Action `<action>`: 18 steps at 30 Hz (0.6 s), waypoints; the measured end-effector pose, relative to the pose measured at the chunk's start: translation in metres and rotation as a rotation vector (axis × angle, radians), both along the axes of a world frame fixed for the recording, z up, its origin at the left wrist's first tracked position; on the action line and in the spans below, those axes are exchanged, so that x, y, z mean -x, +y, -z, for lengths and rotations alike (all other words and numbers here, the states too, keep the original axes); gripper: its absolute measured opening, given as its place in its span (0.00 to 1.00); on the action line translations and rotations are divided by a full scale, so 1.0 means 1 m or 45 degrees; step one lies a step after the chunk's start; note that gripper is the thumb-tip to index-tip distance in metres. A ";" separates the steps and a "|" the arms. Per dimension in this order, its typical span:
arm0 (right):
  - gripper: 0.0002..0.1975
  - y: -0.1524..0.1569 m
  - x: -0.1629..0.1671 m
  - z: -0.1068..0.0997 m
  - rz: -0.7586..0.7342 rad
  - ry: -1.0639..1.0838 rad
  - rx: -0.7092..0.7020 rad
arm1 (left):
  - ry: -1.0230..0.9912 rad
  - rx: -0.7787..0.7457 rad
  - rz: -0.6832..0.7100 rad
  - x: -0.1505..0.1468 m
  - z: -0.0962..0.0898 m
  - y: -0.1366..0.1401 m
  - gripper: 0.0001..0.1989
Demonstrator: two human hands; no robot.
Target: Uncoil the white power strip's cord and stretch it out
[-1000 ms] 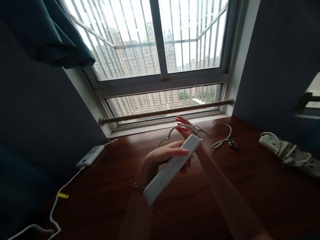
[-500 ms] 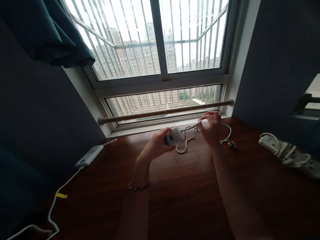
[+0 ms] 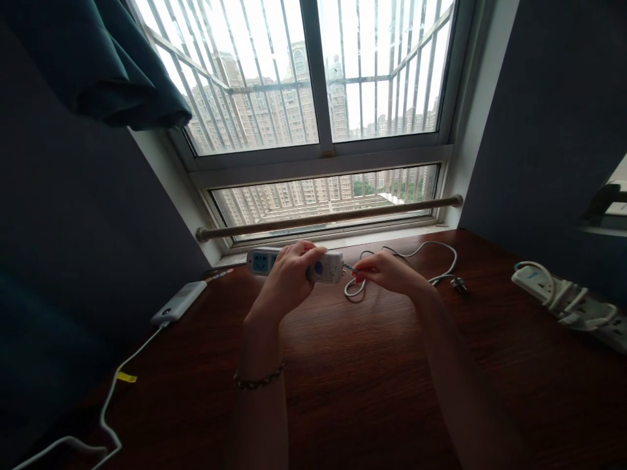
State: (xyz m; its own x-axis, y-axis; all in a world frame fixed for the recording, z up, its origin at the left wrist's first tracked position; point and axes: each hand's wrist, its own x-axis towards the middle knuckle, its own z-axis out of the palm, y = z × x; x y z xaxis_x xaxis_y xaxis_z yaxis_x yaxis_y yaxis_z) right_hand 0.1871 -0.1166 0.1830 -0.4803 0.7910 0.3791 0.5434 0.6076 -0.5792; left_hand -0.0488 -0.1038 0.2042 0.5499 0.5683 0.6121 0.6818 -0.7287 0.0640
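Note:
My left hand (image 3: pixel 292 274) is wrapped over the middle of a white power strip (image 3: pixel 329 268) with blue sockets, held above the table near the window. Part of the strip is hidden under my fingers. Just right of its end, my right hand (image 3: pixel 385 271) pinches the power cord (image 3: pixel 349 267) close to where it leaves the strip. Beyond my right hand, the rest of the cord loops over the wood and ends in a plug (image 3: pixel 459 284).
On the right lies another white power strip (image 3: pixel 563 297) with its cord wrapped round it. A white box-shaped device (image 3: pixel 180 303) with a white cable (image 3: pixel 108 395) lies at left on the brown table (image 3: pixel 343 385). A rail (image 3: pixel 333 219) crosses the window.
The power strip has turned from end-on to lying sideways, its left part now showing. My right hand has come left and down along the cord, closer to the strip.

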 end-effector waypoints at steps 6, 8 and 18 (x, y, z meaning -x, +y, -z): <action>0.08 -0.001 -0.002 -0.003 0.192 -0.145 -0.326 | -0.107 0.452 0.160 0.007 -0.008 -0.013 0.30; 0.09 -0.004 -0.002 -0.006 0.284 -0.163 -0.414 | -0.183 0.660 0.234 0.011 -0.010 -0.017 0.26; 0.07 -0.009 0.004 -0.010 0.454 0.044 -0.573 | -0.895 1.942 1.080 -0.007 0.003 -0.008 0.28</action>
